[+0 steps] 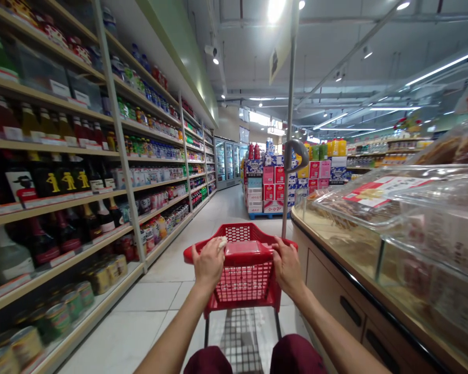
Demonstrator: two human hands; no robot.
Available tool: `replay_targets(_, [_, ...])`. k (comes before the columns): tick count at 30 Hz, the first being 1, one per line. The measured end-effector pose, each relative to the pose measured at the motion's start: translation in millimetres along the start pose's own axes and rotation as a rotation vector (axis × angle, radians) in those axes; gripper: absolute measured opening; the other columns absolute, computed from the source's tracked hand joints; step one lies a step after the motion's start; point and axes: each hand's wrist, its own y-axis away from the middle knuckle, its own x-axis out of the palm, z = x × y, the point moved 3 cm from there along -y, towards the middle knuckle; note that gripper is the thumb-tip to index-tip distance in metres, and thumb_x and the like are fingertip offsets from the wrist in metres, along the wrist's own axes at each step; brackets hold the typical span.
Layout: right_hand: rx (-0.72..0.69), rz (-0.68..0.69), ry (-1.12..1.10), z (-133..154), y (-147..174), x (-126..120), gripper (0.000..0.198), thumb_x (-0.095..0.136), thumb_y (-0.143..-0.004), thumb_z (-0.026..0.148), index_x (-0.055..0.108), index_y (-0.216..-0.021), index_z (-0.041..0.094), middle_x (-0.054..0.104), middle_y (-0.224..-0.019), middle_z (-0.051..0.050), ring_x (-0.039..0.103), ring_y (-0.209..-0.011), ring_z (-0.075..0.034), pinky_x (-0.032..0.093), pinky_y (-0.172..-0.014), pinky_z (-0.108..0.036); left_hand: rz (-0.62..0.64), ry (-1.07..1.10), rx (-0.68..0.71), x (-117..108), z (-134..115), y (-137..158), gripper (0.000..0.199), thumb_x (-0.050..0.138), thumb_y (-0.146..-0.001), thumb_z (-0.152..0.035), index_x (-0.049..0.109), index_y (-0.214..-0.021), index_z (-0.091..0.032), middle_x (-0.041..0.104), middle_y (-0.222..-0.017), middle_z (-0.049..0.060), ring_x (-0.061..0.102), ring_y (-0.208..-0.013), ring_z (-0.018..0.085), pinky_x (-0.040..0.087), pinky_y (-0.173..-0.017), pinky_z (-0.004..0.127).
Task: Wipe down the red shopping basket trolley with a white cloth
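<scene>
Your left hand [209, 259] grasps the left side of the handle [253, 249] of the red cart [242, 288], a small whitish item [222, 242] at its fingers. Your right hand [288, 265] is curled over the right side. The cart stands before you, between stocked shelves [119, 119] and a display counter [331, 270].

Cart handle [253, 255] partly hidden by hands [209, 264]; nearest cans [58, 318] blurred.
</scene>
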Motion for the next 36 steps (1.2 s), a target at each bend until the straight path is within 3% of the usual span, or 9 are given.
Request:
replay_targets(6, [-0.016, 0.026, 0.014, 0, 0, 0, 0.040, 0.030, -0.086, 0.028, 0.037, -0.125, 0.019, 0.062, -0.101, -0.005, 0.053, -0.097, -0.018, 0.030, -0.095, -0.046, 0.004, 0.022, 0.361, 20, -47, 10, 0.030, 0.035, -0.086, -0.023, 0.052, -0.109, -0.028, 0.056, -0.118, 0.002, 0.047, -0.113, 0.017, 0.020, -0.102, 0.051])
replay_targets(11, [-0.002, 0.014, 0.017, 1, -1, -1, 0.040, 0.030, -0.086, 0.027, 0.039, -0.124, 0.020, 0.063, -0.097, -0.004, 0.055, -0.095, -0.018, 0.031, -0.095, -0.045, -0.039, -0.062, 0.128, -6, 22, 9, 0.030, 0.037, -0.084, -0.022, 0.053, -0.108, -0.029, 0.057, -0.115, 0.005, 0.051, -0.108, 0.020, 0.017, -0.100, 0.058])
replay_targets(13, [0.002, -0.009, 0.019, 3, 0, 2, 0.039, 0.030, -0.085, 0.028, 0.040, -0.122, 0.020, 0.062, -0.096, -0.005, 0.054, -0.094, -0.019, 0.029, -0.095, -0.047, -0.047, -0.048, 0.040, -10, 32, 8, 0.029, 0.037, -0.083, -0.023, 0.054, -0.106, -0.028, 0.059, -0.113, 0.005, 0.052, -0.106, 0.021, 0.016, -0.099, 0.059])
replay_targets(19, [-0.023, 0.044, 0.013, 0, 0, 2, 0.039, 0.030, -0.086, 0.027, 0.039, -0.123, 0.019, 0.062, -0.098, -0.005, 0.053, -0.097, -0.019, 0.029, -0.095, -0.045, -0.002, 0.074, 0.299, 15, -38, 12, 0.030, 0.035, -0.085, -0.023, 0.053, -0.108, -0.028, 0.055, -0.118, 0.003, 0.047, -0.113, 0.018, 0.014, -0.103, 0.053])
replay_targets(21, [-0.021, 0.056, 0.012, -1, -1, -1, 0.040, 0.030, -0.086, 0.026, 0.038, -0.124, 0.019, 0.062, -0.098, -0.005, 0.053, -0.096, -0.018, 0.029, -0.095, -0.044, -0.001, 0.044, 0.290, 10, -23, 14, 0.030, 0.033, -0.086, -0.023, 0.052, -0.109, -0.029, 0.055, -0.119, 0.003, 0.047, -0.112, 0.017, 0.013, -0.103, 0.054])
replay_targets(25, [-0.009, 0.034, 0.012, 1, 1, -3, 0.039, 0.030, -0.085, 0.026, 0.038, -0.123, 0.019, 0.061, -0.098, -0.005, 0.053, -0.097, -0.018, 0.028, -0.096, -0.045, -0.068, -0.094, 0.114, -18, 52, 19, 0.030, 0.034, -0.085, -0.025, 0.052, -0.108, -0.030, 0.055, -0.119, 0.004, 0.049, -0.111, 0.020, 0.014, -0.100, 0.058])
replay_targets(27, [-0.009, 0.025, 0.014, 3, 2, 0, 0.039, 0.030, -0.085, 0.027, 0.040, -0.122, 0.019, 0.061, -0.099, -0.005, 0.052, -0.097, -0.018, 0.028, -0.096, -0.046, -0.095, -0.126, 0.065, -22, 65, 21, 0.029, 0.036, -0.084, -0.025, 0.053, -0.107, -0.028, 0.055, -0.119, 0.006, 0.049, -0.110, 0.021, 0.015, -0.099, 0.058])
replay_targets(33, [-0.021, 0.041, -0.002, 1, 1, 0, 0.039, 0.030, -0.086, 0.027, 0.038, -0.123, 0.019, 0.061, -0.100, -0.005, 0.052, -0.098, -0.019, 0.028, -0.095, -0.045, -0.041, -0.014, 0.259, 4, -5, 19, 0.030, 0.035, -0.086, -0.024, 0.052, -0.109, -0.029, 0.051, -0.123, 0.003, 0.045, -0.114, 0.018, 0.014, -0.102, 0.054])
replay_targets(36, [-0.005, 0.040, -0.007, -1, 1, -1, 0.039, 0.029, -0.086, 0.027, 0.038, -0.123, 0.019, 0.061, -0.099, -0.005, 0.052, -0.098, -0.018, 0.028, -0.096, -0.045, -0.045, -0.007, 0.204, 2, 1, 13, 0.029, 0.035, -0.086, -0.024, 0.052, -0.109, -0.029, 0.053, -0.121, 0.003, 0.047, -0.112, 0.019, 0.013, -0.101, 0.057])
